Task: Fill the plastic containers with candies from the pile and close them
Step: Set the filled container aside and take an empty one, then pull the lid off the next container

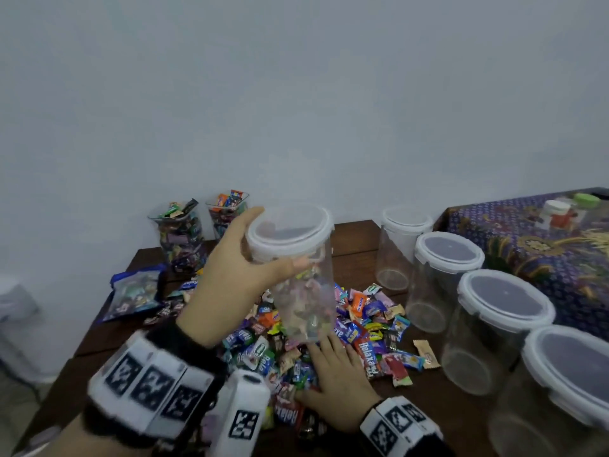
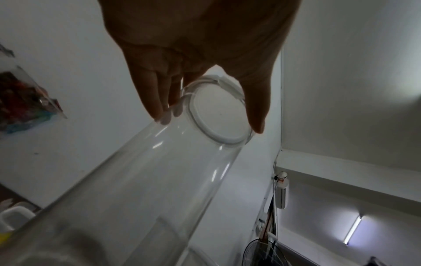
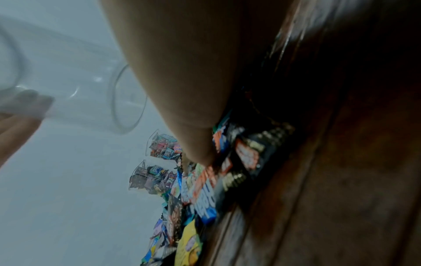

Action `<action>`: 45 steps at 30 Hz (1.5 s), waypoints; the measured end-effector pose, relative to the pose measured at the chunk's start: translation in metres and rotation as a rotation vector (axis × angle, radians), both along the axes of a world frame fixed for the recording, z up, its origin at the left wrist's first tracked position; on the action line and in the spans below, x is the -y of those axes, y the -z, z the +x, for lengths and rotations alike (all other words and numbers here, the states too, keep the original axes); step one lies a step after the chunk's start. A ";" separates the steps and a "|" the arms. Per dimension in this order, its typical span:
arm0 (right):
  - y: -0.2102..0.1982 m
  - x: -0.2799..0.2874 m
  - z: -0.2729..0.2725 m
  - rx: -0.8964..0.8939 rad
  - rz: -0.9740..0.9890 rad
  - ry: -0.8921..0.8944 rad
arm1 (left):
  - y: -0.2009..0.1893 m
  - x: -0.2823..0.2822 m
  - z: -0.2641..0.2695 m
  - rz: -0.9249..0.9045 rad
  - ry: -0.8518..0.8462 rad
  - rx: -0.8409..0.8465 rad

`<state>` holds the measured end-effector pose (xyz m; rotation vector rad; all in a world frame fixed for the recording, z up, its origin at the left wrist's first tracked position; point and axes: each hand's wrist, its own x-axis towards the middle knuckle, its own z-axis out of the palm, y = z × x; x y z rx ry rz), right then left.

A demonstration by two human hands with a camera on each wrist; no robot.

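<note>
**Empty Container Lifted Over the Candy Pile, Lid Still Fitted**

The left hand (image 1: 240,268) holds one clear plastic container (image 1: 301,285) by its upper end, thumb on one side of the white lid (image 1: 290,230) and fingers curled round the other, as the left wrist view confirms. The container hangs in the air, slightly tilted, its base directly above the candy pile (image 1: 329,328). No candy is visible inside it; the colours seen through its wall belong to the pile behind. Gripping at the lid end leaves the body free and probably places the hand ready for lid removal, which must come before any filling.

Below the grip, the right hand (image 1: 339,384) lies flat on the near part of the pile, fingers extended and spread, holding nothing. This placement appears intended to gather wrappers, though no scoop is formed yet.

Container status:

1. To the right of the held container, four more clear containers (image 1: 441,282) stand in a row on the wooden table (image 1: 108,334), each lidded and empty.
2. Beyond the grip, against the wall, two open square-mouthed tubs (image 1: 181,239) are full of candies to the rim and carry no lids.
3. To the left of the grip lies a candy bag (image 1: 136,291), flat on the table.

Judgement: filling of the lidded containers has not begun.
</note>
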<state>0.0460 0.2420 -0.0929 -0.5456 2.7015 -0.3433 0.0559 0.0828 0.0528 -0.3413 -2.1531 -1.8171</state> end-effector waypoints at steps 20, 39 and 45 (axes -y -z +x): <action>0.002 0.006 0.001 -0.030 0.021 0.039 | 0.076 0.040 0.124 -0.084 0.022 0.215; -0.108 0.028 0.046 -0.172 -0.707 -0.128 | 0.078 0.063 0.110 -0.111 -0.143 0.159; -0.109 0.030 0.048 -0.136 -0.706 -0.136 | 0.073 0.063 0.109 -0.153 -0.160 0.169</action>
